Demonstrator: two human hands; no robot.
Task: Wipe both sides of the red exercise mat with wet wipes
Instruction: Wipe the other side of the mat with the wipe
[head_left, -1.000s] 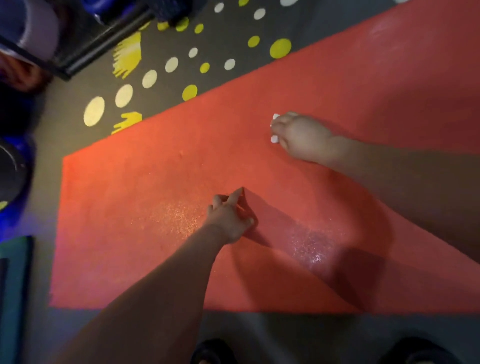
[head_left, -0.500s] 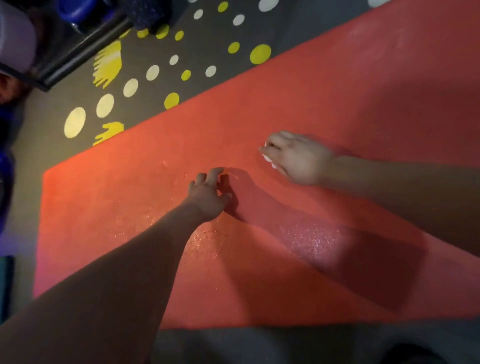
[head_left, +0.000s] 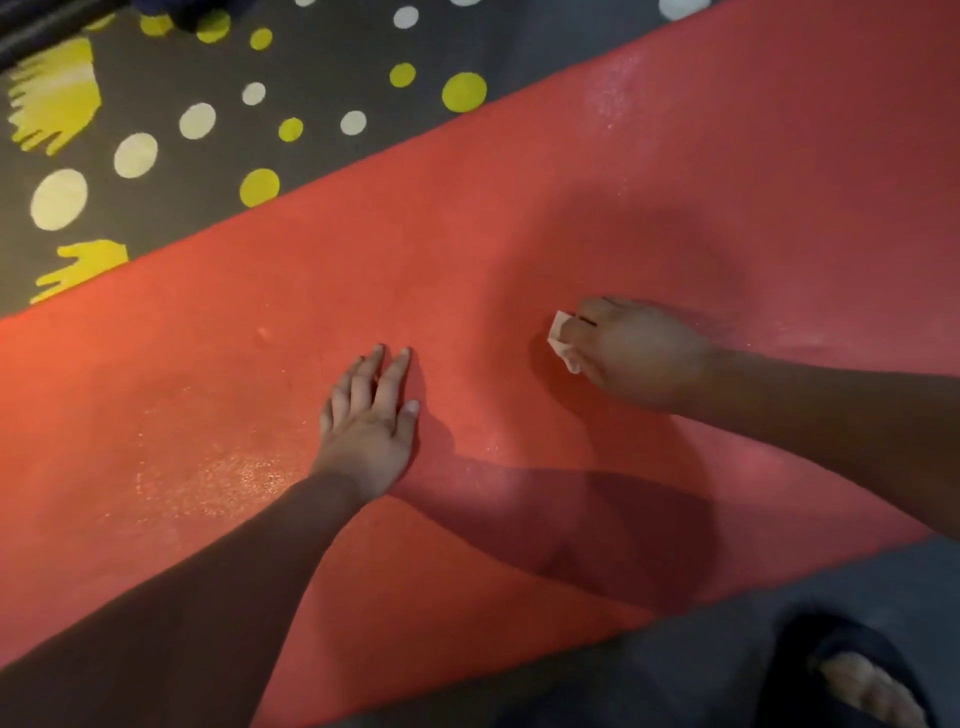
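Both my hands are on the red exercise mat (head_left: 467, 234), which lies flat across a grey rug (head_left: 322, 67) with yellow and white dots. My left hand (head_left: 369, 431) rests palm down, fingers (head_left: 395, 374) straight against the mat. Near it, my right hand (head_left: 634, 353) curls round a white wet wipe (head_left: 561, 338), pressing it to the mat.

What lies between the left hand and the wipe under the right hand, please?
In the head view, only bare red mat, partly shadowed, lies between the left hand, resting flat, and the wet wipe that the right hand grips.
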